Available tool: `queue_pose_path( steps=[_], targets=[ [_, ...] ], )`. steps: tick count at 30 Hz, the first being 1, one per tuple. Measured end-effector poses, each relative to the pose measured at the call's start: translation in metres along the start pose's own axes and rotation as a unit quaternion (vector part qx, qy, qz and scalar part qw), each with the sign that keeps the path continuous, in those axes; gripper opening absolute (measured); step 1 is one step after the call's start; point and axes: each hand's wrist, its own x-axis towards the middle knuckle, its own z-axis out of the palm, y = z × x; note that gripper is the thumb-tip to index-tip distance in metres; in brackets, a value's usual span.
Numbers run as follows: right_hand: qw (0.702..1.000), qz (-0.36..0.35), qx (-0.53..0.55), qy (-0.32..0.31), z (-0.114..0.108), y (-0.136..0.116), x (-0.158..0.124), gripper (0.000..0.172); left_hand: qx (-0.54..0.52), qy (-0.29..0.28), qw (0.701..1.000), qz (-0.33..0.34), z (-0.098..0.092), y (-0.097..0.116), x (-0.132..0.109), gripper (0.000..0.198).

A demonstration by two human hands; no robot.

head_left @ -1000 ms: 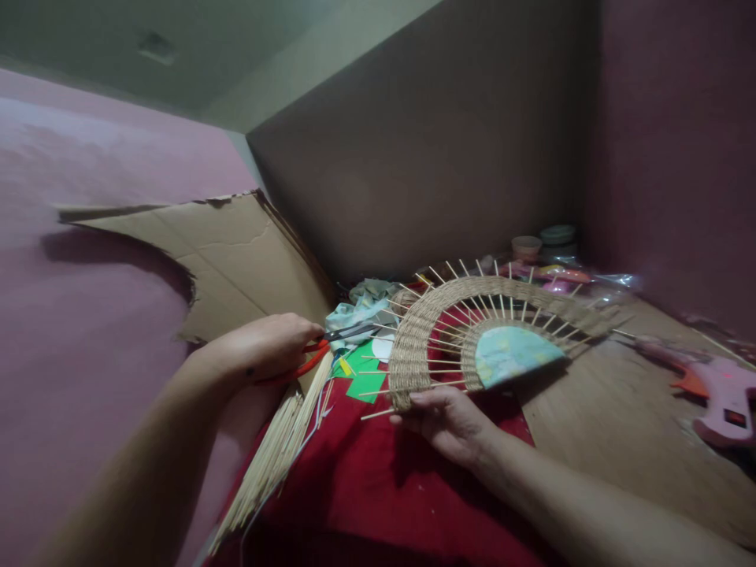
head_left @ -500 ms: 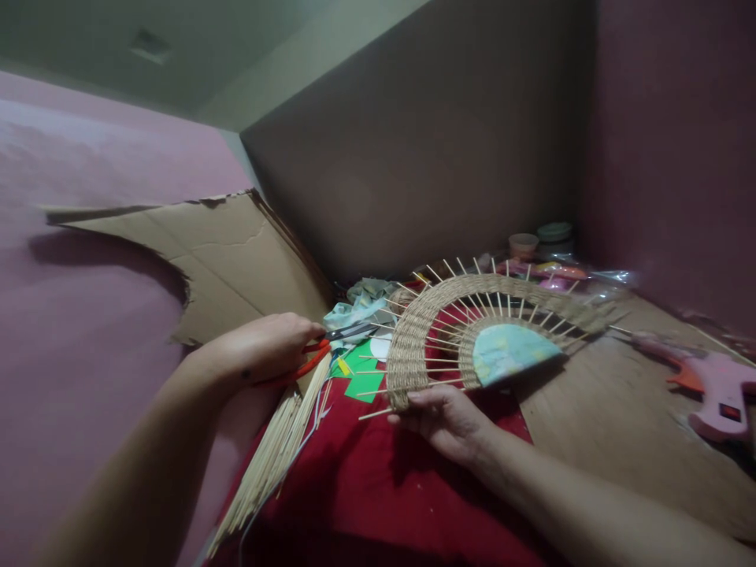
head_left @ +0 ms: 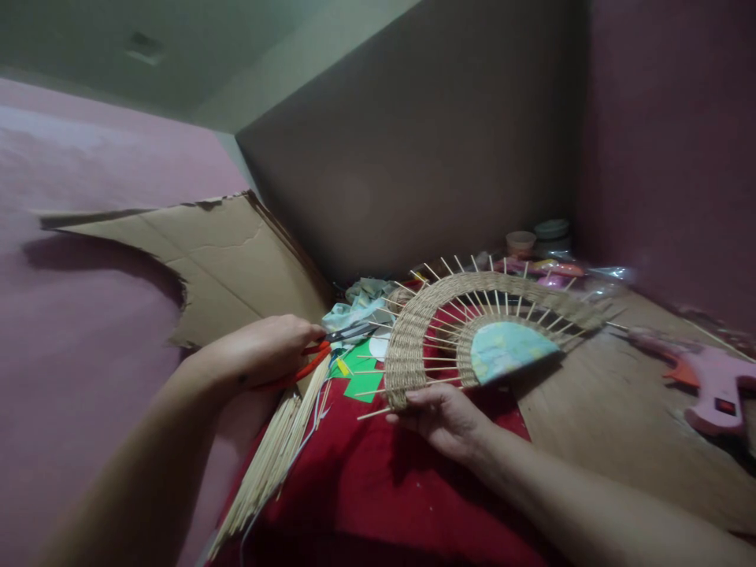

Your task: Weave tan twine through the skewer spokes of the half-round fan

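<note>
My left hand (head_left: 260,349) is closed round the red handles of a pair of scissors (head_left: 336,340), whose blades point right toward the stick ends. My right hand (head_left: 444,416) grips the lower edge of a half-round woven piece (head_left: 425,329) made of rope wound through thin wooden sticks that fan out from a pale blue-green half disc (head_left: 505,350). The piece is held tilted above a red cloth (head_left: 378,480).
A bundle of thin wooden sticks (head_left: 277,449) lies on the red cloth at the left. Torn cardboard (head_left: 230,260) leans on the pink wall. Green paper scraps (head_left: 361,378) lie behind. A pink glue gun (head_left: 705,378) rests on the wooden board at the right; small containers (head_left: 535,236) stand in the corner.
Hardly anything differs; the view has shifted slightly, and both hands keep their hold in the same places.
</note>
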Motion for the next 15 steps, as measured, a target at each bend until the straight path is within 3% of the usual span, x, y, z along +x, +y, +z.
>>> queue_pose_path(
  steps=[11, 15],
  targets=[
    [1.000, 0.001, 0.008, -0.006, -0.0020, 0.0014, 0.0006, 0.021, 0.064, 0.024, 0.998, -0.008, 0.0089, -0.0065, 0.0020, 0.020],
    [1.000, 0.001, 0.007, -0.009, -0.0032, 0.0022, 0.0012, 0.018, 0.078, 0.009, 0.997, -0.012, 0.0080, -0.0038, 0.0018, 0.024]
  ],
)
